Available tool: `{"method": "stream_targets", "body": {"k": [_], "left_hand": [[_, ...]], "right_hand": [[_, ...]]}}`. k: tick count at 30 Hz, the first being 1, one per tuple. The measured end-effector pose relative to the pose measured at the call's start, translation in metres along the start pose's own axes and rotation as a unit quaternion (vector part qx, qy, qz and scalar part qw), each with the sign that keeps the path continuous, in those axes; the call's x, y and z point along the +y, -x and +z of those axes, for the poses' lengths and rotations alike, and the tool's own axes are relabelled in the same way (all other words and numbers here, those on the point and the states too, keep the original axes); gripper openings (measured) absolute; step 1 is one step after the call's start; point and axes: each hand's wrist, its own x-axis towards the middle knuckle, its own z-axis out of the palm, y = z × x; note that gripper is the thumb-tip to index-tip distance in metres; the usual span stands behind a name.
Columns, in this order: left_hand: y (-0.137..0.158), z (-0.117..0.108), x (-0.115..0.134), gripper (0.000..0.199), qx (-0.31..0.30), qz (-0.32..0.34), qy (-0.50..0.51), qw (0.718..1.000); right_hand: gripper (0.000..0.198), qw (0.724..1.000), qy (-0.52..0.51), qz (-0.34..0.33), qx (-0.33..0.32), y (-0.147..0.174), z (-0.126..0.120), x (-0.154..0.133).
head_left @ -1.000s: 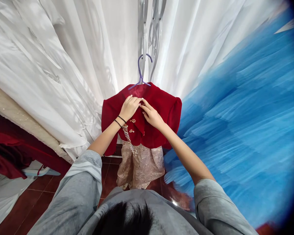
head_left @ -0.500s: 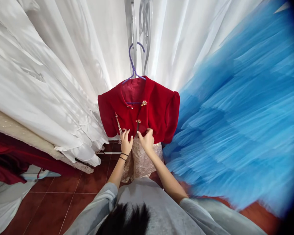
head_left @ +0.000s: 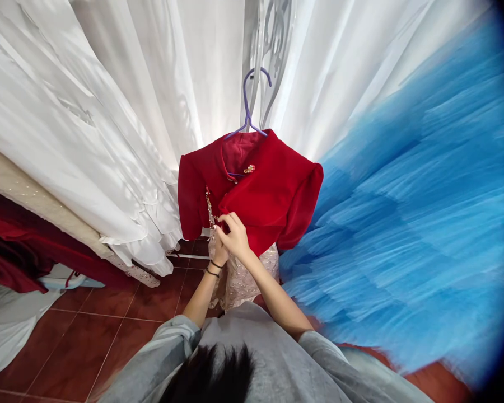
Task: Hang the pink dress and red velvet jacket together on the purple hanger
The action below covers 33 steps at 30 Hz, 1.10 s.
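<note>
Red velvet jacket hangs on a purple hanger, hook over a silver ornate rack post. It sits centre frame, between white gowns on the left and a blue tulle dress on the right. Under the jacket hangs a pale pink embroidered skirt.

Right hand is at the jacket's lower front edge, fingers curled and pinched on the red fabric near the closure. Left hand is mostly hidden behind the right one; only wrist and part of the palm show, with two thin black bands at the wrist. It is right up against the hem, just below the beaded tassel hanging down the left front. Cannot tell how its fingers stand or whether it grips anything.

One gold frog button shows near the collar. Collar is open, lining visible.

Floor is dark red tile. More red and white cloth is piled at the far left.
</note>
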Motion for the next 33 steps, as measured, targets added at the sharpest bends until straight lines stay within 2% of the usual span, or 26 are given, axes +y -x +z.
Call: {"method": "stream_targets", "body": {"k": [3,5,7,9,10,12,14,15,16,18,20,22,24,26,28,30,33], "left_hand": [[0.0,-0.017,0.004,0.054,0.007,-0.046,0.104,0.993],[-0.006,-0.028,0.013,0.052,-0.004,-0.081,0.151,0.985],[-0.017,-0.034,0.027,0.046,0.023,-0.067,0.123,0.99],[-0.032,-0.032,0.046,0.04,0.101,0.014,0.03,0.994],[-0.041,-0.029,0.056,0.041,0.147,0.064,-0.024,0.987],[-0.06,-0.02,0.072,0.058,0.232,0.142,-0.132,0.953],[-0.078,-0.011,0.08,0.09,0.274,0.166,-0.224,0.92],[-0.085,-0.009,0.08,0.099,0.269,0.156,-0.252,0.916],[-0.092,-0.01,0.079,0.099,0.247,0.136,-0.264,0.922],[-0.101,-0.021,0.072,0.07,0.187,0.091,-0.257,0.944],[-0.106,-0.044,0.068,0.043,0.169,0.078,-0.236,0.954],[-0.111,-0.079,0.075,0.038,0.211,0.112,-0.223,0.945],[-0.12,-0.117,0.093,0.042,0.263,0.167,-0.22,0.924],[-0.136,-0.151,0.12,0.047,0.293,0.213,-0.23,0.903],[-0.16,-0.172,0.149,0.049,0.307,0.248,-0.233,0.889],[-0.187,-0.176,0.171,0.045,0.309,0.257,-0.205,0.893],[-0.215,-0.151,0.184,0.031,0.233,0.201,-0.083,0.948]], "right_hand": [[0.036,0.992,0.037,0.066,-0.103,-0.004,-0.007,0.006],[0.039,0.983,0.065,0.12,-0.124,-0.004,-0.019,0.008],[0.044,0.984,0.098,0.13,-0.067,-0.007,-0.033,0.003],[0.057,0.984,0.146,0.094,0.043,-0.017,-0.041,-0.006],[0.068,0.978,0.172,0.074,0.093,-0.025,-0.043,-0.009],[0.094,0.961,0.222,0.068,0.147,-0.042,-0.041,-0.008],[0.106,0.948,0.256,0.106,0.158,-0.055,-0.037,0.001],[0.104,0.942,0.267,0.124,0.161,-0.059,-0.037,0.008],[0.099,0.936,0.276,0.136,0.169,-0.061,-0.039,0.016],[0.077,0.922,0.293,0.147,0.205,-0.06,-0.053,0.031],[0.051,0.909,0.305,0.142,0.245,-0.056,-0.079,0.045],[0.037,0.906,0.303,0.126,0.267,-0.054,-0.115,0.057],[0.034,0.903,0.291,0.096,0.301,-0.059,-0.156,0.068],[0.035,0.888,0.282,0.059,0.359,-0.076,-0.196,0.078],[0.033,0.879,0.262,0.031,0.397,-0.105,-0.227,0.087],[0.028,0.896,0.21,0.033,0.389,-0.141,-0.242,0.096],[0.02,0.946,0.047,0.128,0.294,-0.183,-0.23,0.108]]}}
